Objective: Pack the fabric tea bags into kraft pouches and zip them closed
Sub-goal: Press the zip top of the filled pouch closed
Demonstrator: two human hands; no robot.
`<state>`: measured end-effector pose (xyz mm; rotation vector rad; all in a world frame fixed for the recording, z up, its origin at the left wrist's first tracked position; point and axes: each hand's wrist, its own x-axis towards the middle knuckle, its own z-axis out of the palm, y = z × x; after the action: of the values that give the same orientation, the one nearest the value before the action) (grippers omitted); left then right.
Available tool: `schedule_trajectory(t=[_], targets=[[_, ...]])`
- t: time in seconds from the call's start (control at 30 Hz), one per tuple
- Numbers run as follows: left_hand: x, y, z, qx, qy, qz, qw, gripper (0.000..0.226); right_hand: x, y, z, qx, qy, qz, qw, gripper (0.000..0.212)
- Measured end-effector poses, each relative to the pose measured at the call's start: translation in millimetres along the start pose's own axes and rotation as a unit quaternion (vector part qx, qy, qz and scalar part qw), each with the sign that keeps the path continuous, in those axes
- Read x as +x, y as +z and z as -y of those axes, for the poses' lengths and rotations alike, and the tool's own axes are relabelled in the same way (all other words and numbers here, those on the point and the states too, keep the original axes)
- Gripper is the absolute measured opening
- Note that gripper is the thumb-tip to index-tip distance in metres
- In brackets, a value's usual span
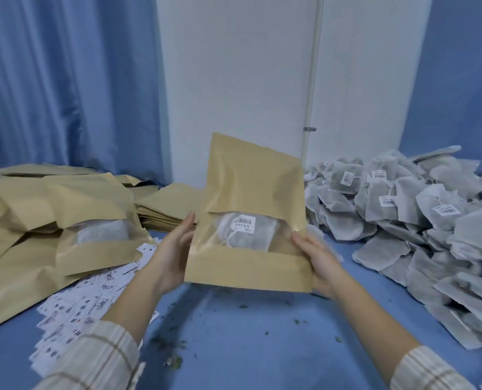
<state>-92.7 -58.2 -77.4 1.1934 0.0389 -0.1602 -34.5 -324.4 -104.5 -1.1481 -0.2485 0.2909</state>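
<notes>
Both hands hold one kraft pouch (pixel 251 220) upright above the blue table (pixel 234 333): the left hand (pixel 175 249) lies along the pouch's left edge with its fingers reaching up the side and behind it, and the right hand (pixel 318 263) grips the lower right corner, its thumb pressed on the front face and the other fingers hidden behind. Through the pouch's clear window shows a fabric tea bag (pixel 248 235) with a white barcode label (pixel 244 222) and a string. Whether the pouch's top edge is zipped cannot be told; its upper left corner stands higher than the right. Left of the pouch lies a heap of filled pouches (pixel 65 220), the nearest one showing a tea bag through its own window. Just behind the pouch's left side, a flat stack of empty pouches (pixel 166 209) rests on the table. Below that heap, left of the left forearm, printed white cards (pixel 93 299) are spread in a loose fan. Right of the pouch a large pile of loose tea bags (pixel 417 220) covers the table, several with barcode labels facing up. Beneath the pouch, bits of dried leaf (pixel 225 294) are scattered on the blue surface. Striped sleeves (pixel 99 358) cover both forearms near the bottom edge. Behind the pouch stands a white wall (pixel 234 80) with blue curtains (pixel 65 80) at its left.
</notes>
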Motion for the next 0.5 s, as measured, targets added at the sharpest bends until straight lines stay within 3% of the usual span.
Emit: schedule_trajectory(t=[0.1,0.3,0.4,0.5], targets=[[-4.9,-20.3,15.7,-0.165,-0.010,-0.006,0.986,0.067,15.5,18.3,-16.5,0.071,0.006,-0.020,0.997,0.024],[-1.2,-53.1,17.7,-0.264,0.019,-0.085,0.961,0.060,61.1,67.4,-45.6,0.073,0.010,-0.071,0.995,0.026],[10.2,-67.9,-1.3,-0.357,0.077,-0.095,0.926,0.067,118.2,163.8,-40.2,0.049,0.020,-0.001,0.999,0.042],[22.0,-93.4,-30.5,-0.416,0.160,-0.134,0.885,0.068,167.7,273.9,-27.6,-0.032,0.093,0.136,0.986,0.069]])
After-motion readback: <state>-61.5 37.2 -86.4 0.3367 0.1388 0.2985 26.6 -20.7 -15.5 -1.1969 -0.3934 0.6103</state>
